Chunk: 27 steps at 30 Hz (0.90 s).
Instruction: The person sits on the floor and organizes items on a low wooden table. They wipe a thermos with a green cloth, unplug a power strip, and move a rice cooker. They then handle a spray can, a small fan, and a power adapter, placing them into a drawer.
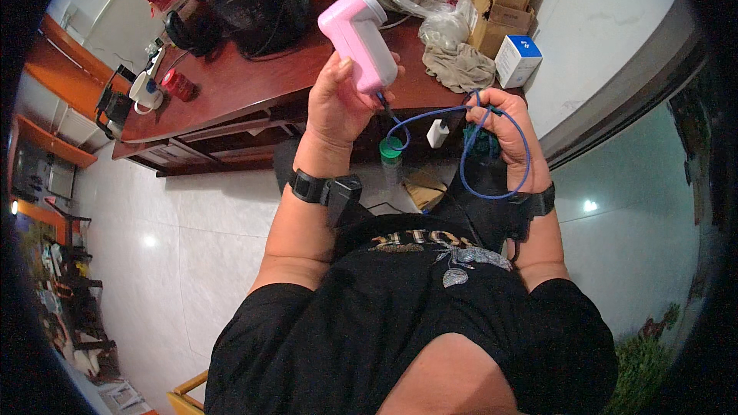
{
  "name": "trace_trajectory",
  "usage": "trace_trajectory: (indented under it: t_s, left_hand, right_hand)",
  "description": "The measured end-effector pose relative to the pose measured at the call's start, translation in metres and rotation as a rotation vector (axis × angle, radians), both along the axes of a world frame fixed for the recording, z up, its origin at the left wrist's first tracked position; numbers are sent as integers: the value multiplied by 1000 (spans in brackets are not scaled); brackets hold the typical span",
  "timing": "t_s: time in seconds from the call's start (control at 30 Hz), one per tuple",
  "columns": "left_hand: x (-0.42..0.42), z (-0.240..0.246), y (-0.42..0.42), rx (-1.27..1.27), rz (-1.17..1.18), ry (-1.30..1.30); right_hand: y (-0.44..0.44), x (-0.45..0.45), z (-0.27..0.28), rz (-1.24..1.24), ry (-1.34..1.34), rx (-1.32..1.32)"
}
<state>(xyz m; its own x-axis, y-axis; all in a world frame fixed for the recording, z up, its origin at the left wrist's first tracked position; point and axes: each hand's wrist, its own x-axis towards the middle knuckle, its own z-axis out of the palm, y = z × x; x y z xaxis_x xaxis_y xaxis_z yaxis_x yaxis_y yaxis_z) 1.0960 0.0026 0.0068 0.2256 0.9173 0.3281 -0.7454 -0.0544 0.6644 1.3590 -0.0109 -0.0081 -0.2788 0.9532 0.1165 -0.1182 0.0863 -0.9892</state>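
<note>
My left hand (346, 92) is closed around the handle of a pink and white handheld electric device, perhaps a fabric shaver (366, 40), its white round head pointing up. From the handle's lower end a blue cord (429, 112) runs in a small loop across to my right hand (507, 124), whose thumb and fingers pinch it. A larger loop of the cord hangs beneath that hand. Dark green material (481, 141), its kind unclear, lies by the right fingers. Between the hands, lower down, a white plug adapter (438, 133) is visible.
A reddish-brown wooden desk (242, 92) bears a black appliance (259, 6), a red can (179, 85), a white mug (146, 92), a grey cloth (458, 66), plastic bags (441, 29), cardboard boxes (501, 6) and a blue-white box (518, 63). A green-lidded container (391, 153) stands below the desk's edge.
</note>
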Motion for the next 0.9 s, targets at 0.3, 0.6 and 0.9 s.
trace_trajectory:
  t_s: [0.3, 0.6, 0.9]
  left_hand:
    - [8, 50, -25, 180, -13, 72]
    - [15, 47, -44, 50, -54, 169]
    - [1, 42, -54, 16, -229, 89]
  right_hand:
    - [-31, 8, 33, 520, -161, 170]
    - [-51, -19, 53, 649, -241, 238]
    - [-52, -36, 50, 717, -346, 275]
